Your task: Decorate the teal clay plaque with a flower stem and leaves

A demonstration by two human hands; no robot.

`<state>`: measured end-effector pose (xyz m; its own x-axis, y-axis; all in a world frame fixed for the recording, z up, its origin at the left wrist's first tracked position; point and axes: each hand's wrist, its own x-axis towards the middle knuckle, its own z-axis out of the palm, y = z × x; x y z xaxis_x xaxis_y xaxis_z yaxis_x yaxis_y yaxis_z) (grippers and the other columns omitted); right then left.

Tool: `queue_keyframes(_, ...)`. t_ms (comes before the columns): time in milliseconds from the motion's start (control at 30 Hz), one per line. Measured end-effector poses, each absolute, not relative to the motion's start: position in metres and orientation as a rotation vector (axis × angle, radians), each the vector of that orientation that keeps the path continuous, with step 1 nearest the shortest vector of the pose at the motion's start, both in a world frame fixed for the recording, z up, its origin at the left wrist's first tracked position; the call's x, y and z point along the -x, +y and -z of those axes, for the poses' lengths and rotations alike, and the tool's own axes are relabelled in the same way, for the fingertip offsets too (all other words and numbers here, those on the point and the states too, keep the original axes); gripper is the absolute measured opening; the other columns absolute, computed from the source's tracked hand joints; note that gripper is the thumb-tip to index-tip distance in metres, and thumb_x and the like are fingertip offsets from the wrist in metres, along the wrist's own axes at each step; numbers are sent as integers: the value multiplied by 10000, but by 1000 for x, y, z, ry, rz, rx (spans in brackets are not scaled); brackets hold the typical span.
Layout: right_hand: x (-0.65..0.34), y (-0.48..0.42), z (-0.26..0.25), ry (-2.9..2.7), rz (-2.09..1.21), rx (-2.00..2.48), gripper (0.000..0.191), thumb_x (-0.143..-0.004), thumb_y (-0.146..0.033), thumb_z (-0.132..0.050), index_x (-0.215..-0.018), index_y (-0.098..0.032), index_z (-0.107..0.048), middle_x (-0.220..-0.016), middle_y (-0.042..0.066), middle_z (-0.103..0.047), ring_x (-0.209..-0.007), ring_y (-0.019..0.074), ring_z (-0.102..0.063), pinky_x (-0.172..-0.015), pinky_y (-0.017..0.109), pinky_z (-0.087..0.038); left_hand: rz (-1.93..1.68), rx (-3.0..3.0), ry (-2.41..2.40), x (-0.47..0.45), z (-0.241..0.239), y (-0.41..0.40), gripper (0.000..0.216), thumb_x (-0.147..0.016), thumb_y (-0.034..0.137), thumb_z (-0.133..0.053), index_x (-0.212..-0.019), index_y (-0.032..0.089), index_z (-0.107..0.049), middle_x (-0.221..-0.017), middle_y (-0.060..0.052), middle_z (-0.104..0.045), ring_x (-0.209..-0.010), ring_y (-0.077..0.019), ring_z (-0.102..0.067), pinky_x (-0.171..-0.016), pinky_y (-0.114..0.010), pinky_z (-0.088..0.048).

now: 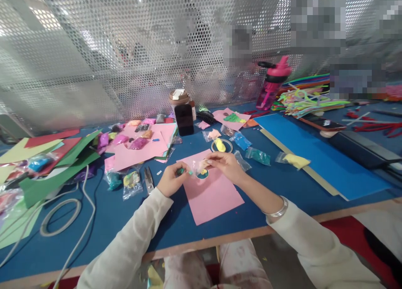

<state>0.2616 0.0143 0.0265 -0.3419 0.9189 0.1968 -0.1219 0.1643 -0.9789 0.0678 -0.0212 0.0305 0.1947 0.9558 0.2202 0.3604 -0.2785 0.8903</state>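
Observation:
My left hand (pixel 172 179) is closed, with a bit of teal modelling clay (pixel 190 172) showing at its fingertips. Fingers of my right hand (pixel 225 165) pinch a small clear plastic bag (pixel 196 167) that stretches between both hands. Below them lies a pink paper sheet (pixel 213 201), bearing a small rounded teal clay piece (pixel 202 176) with yellow details, partly hidden by my right fingers. Just beyond my right hand, a lump of yellow clay (pixel 219 145) rests at a tape roll (pixel 230 147). Scissors (pixel 148 180) lie left of my left hand.
Bagged clays, including a teal pack (pixel 258 156) and a yellow pack (pixel 297 160), lie to the right. Blue board (pixel 320 155) lies farther right. A phone (pixel 184 120) stands against a cup (pixel 179 97). At left are coloured papers, a white cable (pixel 91 205) and another tape roll (pixel 47 224).

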Motion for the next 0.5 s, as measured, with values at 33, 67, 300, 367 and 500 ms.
queue_keyframes(33, -261, 14, -27, -1494, -1368, 803, 236, -653, -373, -656, -735, -156, -619, -710, 22, -648, -643, 165, -636, -667, 359, -547, -1043, -1779, 1223, -69, -30, -22, 148, -676, 262, -568, -726, 136, -629, -633, -3, -585, -558, -106, -481, -543, -213, -373)
queue_keyframes(67, -261, 14, -27, -1513, -1365, 800, 234, -655, -375, -654, -733, -156, -622, -704, 21, -643, -637, 164, -632, -660, 356, -545, -1024, -1793, 1212, -71, -30, -22, 182, -681, 271, -563, -777, 136, -636, -653, -6, -596, -561, -108, -489, -538, -211, -380)
queue_keyframes(300, -258, 5, -24, -1574, -1122, 916, 193, -683, -295, -641, -834, -175, -626, -919, 62, -618, -804, 163, -600, -759, 321, -491, -1161, -1874, 1459, -77, -30, -28, 223, -762, 230, -434, -621, 140, -582, -546, 19, -512, -511, -91, -431, -501, -201, -330)
queue_keyframes(367, -255, -2, -24, -1571, -1106, 942, 206, -686, -295, -641, -847, -173, -600, -868, 59, -630, -778, 165, -612, -735, 318, -499, -1243, -1911, 1548, -79, -31, -31, 208, -767, 227, -440, -612, 148, -555, -547, 24, -488, -518, -92, -421, -515, -207, -325)
queue_keyframes(500, -249, -13, -27, -1576, -1142, 936, 158, -722, -308, -607, -783, -164, -582, -847, 67, -649, -776, 170, -630, -721, 308, -511, -1399, -2002, 1647, -83, -32, -36, 145, -779, 224, -452, -687, 160, -544, -600, 17, -472, -552, -105, -431, -557, -224, -338)
